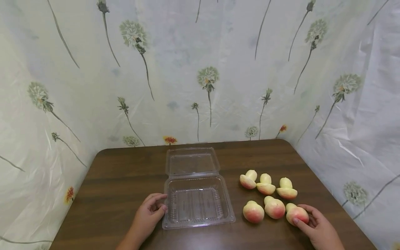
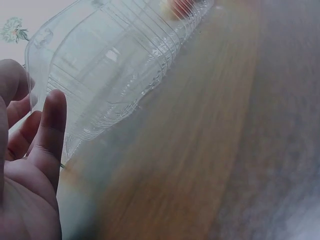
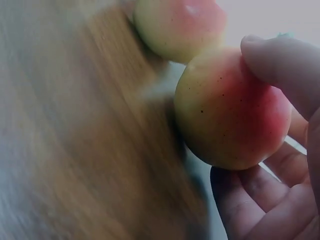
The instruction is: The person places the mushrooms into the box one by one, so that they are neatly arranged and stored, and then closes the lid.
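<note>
So, the clear box: a see-through, rectangular plastic container with a ribbed bottom (image 1: 196, 205) sitting flat mid-bench (image 1: 125, 180), nothing inside it that I can see.
Its lid: the hinged clear plastic lid (image 1: 193, 161) is folded back on the far side, so closing up isn't done either.
Left hand: the left hand (image 1: 147, 214) has thumb and fingers at the box's left rim, looks like a light pinch to me.
Right hand: the right hand (image 1: 320, 229) is pinching the yellow-and-red, mushroom-shaped piece (image 1: 297, 213) at the near row's right end, thumb on one side, fingers on the other. Can't tell if it's off the wood.
Near row mates: two more of the same yellow-red mushroom shapes, one on the left (image 1: 253, 212) and one in the middle (image 1: 275, 209).
Far row: three with stubby pale stems up, the left one (image 1: 248, 182), the middle one (image 1: 266, 188) and the right one (image 1: 286, 193).
Done vs left: I'd call it barely started, tbh. If they're meant for the box, all six are left, plus the lid.
</note>
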Tool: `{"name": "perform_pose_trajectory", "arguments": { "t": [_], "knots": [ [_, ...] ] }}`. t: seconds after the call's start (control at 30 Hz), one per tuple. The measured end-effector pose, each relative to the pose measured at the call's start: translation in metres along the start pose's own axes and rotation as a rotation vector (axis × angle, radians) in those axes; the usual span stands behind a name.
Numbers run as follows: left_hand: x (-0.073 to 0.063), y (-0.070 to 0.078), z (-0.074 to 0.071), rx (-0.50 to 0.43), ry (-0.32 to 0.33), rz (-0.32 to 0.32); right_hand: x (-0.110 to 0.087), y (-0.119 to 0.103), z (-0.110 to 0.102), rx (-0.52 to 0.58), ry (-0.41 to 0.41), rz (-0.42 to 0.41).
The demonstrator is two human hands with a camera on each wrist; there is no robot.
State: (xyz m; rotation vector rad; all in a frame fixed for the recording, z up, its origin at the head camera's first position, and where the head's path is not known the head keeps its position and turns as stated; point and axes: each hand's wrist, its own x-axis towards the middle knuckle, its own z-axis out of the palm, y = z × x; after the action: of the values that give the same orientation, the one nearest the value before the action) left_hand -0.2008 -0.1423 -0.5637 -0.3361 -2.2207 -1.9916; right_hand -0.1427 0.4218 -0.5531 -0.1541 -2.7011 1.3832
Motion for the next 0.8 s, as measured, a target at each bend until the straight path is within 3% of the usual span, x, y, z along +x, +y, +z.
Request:
{"name": "perform_pose_trajectory", "arguments": {
  "t": [0.37,0.53,0.8],
  "knots": [
    [0.006,0.0,0.0,-0.014,-0.003,0.037,0.006,-0.009,0.002,-0.046,0.06,-0.063],
    [0.002,-0.004,0.0,-0.015,-0.005,0.047,0.004,-0.019,0.002,-0.079,0.112,-0.075],
    [-0.001,-0.009,0.0,-0.035,-0.018,0.083,-0.001,-0.047,0.019,0.061,0.281,-0.137]
  ]
}}
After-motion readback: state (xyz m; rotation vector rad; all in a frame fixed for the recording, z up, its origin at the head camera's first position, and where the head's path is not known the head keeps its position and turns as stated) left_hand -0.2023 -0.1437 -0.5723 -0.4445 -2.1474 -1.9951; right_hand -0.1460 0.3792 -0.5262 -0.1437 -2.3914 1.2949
